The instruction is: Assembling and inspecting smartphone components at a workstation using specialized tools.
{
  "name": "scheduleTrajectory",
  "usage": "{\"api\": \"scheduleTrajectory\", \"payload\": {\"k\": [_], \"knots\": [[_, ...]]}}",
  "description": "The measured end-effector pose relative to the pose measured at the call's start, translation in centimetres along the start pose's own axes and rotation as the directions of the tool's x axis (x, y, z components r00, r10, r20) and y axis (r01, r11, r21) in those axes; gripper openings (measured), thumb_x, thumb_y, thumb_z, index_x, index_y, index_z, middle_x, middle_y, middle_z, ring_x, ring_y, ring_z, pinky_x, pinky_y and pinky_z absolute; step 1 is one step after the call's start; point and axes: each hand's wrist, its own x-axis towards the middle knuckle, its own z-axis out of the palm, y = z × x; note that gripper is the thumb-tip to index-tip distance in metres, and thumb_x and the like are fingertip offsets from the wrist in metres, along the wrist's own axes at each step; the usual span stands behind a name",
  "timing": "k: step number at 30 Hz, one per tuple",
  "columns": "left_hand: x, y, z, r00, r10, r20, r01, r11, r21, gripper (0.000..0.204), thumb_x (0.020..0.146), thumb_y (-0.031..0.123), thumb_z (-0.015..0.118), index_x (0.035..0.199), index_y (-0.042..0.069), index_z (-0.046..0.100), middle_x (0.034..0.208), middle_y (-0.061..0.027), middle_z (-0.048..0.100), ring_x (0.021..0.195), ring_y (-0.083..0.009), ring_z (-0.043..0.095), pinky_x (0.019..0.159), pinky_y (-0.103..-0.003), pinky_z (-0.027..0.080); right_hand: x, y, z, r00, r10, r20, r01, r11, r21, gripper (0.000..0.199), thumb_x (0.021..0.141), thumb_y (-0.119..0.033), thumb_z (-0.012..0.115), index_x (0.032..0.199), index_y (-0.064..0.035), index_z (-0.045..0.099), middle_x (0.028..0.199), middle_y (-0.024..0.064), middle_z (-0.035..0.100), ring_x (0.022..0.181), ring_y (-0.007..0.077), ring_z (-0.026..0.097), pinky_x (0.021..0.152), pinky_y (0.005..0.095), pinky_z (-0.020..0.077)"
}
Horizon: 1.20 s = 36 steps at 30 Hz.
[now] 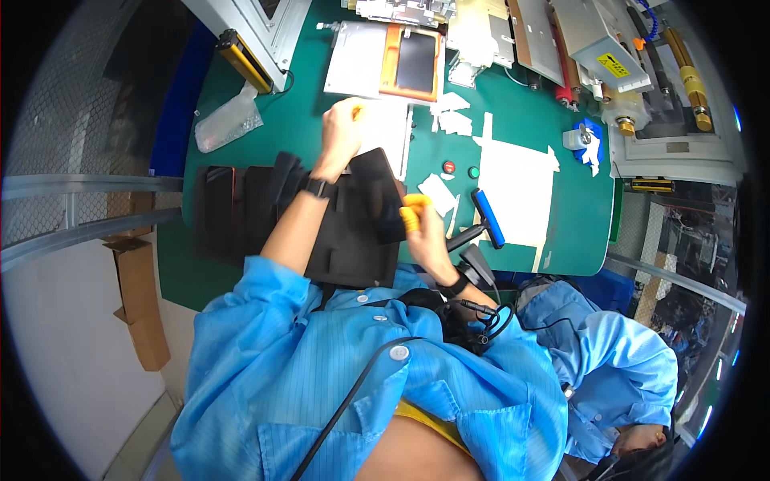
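Observation:
A dark, glossy flat panel (375,192) is tilted over a black foam tray (349,264) in front of me. My right hand (425,228), with yellow finger covers, grips the panel's right edge. Beyond the panel's far edge, my left hand (341,136) is raised with its fingers curled together. Whatever its fingertips may pinch is lost in the bright glare. Farther back lies a white fixture plate (353,60) with an orange frame (387,64) around a dark rectangular panel (417,61).
A blue-headed roller (488,218) lies right of my right hand, by a taped white sheet (517,188). Red (449,167) and green (474,172) buttons sit nearby. Bubble wrap (228,122) lies far left, machinery (601,56) stands far right. A co-worker (613,361) is close at my right.

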Motion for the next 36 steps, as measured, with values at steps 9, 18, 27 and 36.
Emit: {"api": "scheduleTrajectory", "payload": {"k": [9, 18, 27, 36], "knots": [[2.1, -2.9, 7.5, 0.998, 0.053, 0.040, -0.066, 0.874, 0.481, 0.049, 0.066, 0.050, 0.061, 0.082, 0.004, 0.060, 0.081, -0.0162, 0.058, 0.082, -0.0305, 0.054, 0.069, -0.042, 0.044, 8.5, 4.6, -5.2, 0.928, -0.024, -0.372, 0.036, 0.999, 0.026, 0.028, 0.085, -0.003, 0.044, 0.113, -0.0037, 0.043, 0.072, 0.0047, 0.050, 0.060, 0.0112, 0.043, 0.057, 0.0249, 0.0381], [-1.4, 0.7, -1.1, 0.910, -0.336, 0.243, 0.410, 0.643, -0.646, 0.031, 0.078, 0.004, 0.052, 0.108, 0.001, 0.048, 0.092, -0.0048, 0.056, 0.080, -0.0110, 0.056, 0.069, -0.023, 0.048, 14.5, 4.1, 0.7, 0.859, -0.296, -0.417, 0.118, 0.908, -0.403, 0.038, 0.079, -0.003, 0.046, 0.117, -0.0043, 0.040, 0.099, 0.0218, 0.049, 0.092, 0.0367, 0.044, 0.078, 0.0431, 0.0367], [-7.3, 0.4, -4.6, 0.880, -0.286, 0.380, 0.471, 0.412, -0.780, 0.046, 0.080, -0.006, 0.041, 0.123, 0.004, 0.029, 0.105, -0.0184, 0.051, 0.088, -0.0299, 0.059, 0.075, -0.037, 0.052, 7.6, 5.7, -7.3, 0.958, -0.002, -0.287, -0.116, 0.913, -0.392, 0.024, 0.083, -0.020, 0.050, 0.086, 0.0029, 0.056, 0.073, 0.0215, 0.058, 0.068, 0.0349, 0.058, 0.057, 0.0403, 0.0446], [-9.7, 0.4, -4.7, 0.836, -0.275, 0.474, 0.540, 0.270, -0.797, 0.040, 0.083, -0.001, 0.038, 0.123, 0.004, 0.035, 0.105, -0.0152, 0.053, 0.089, -0.0229, 0.059, 0.075, -0.033, 0.052, -0.7, 16.9, -10.6, 0.534, 0.842, -0.073, -0.783, 0.526, 0.333, 0.031, 0.084, -0.030, 0.051, 0.079, 0.0000, 0.056, 0.055, 0.0125, 0.054, 0.055, 0.0307, 0.059, 0.050, 0.0385, 0.0485]]}}
